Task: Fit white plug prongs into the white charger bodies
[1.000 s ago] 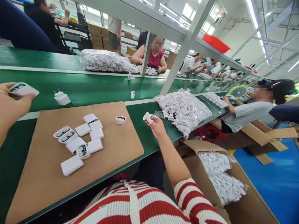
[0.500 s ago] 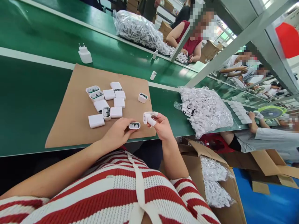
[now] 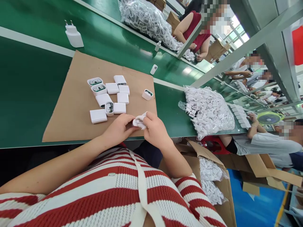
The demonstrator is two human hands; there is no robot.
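My left hand (image 3: 120, 128) is closed around a white charger housing (image 3: 135, 123) near the front edge of the cardboard sheet (image 3: 71, 126). My right hand (image 3: 155, 130), with white covers on its fingertips, pinches a small white plug cap against the housing's end; fingers largely hide the cap. Whether the two parts are fully joined I cannot tell. Left of the hands, several white charger housings (image 3: 98, 116) lie on the cardboard, some with open ends showing green circuit boards. One open housing (image 3: 147, 94) stands apart beyond my right hand.
A finished-looking two-pin charger (image 3: 74, 36) lies on the green bench at the far left. A plastic bag of white plug parts (image 3: 208, 108) sits to the right. Cardboard boxes (image 3: 194, 157) stand below the bench edge. Co-workers sit opposite and at the right.
My right hand has moved left and brought the plug cap against the housing in my left hand. The housing's open end no longer shows. The camera view has shifted slightly.
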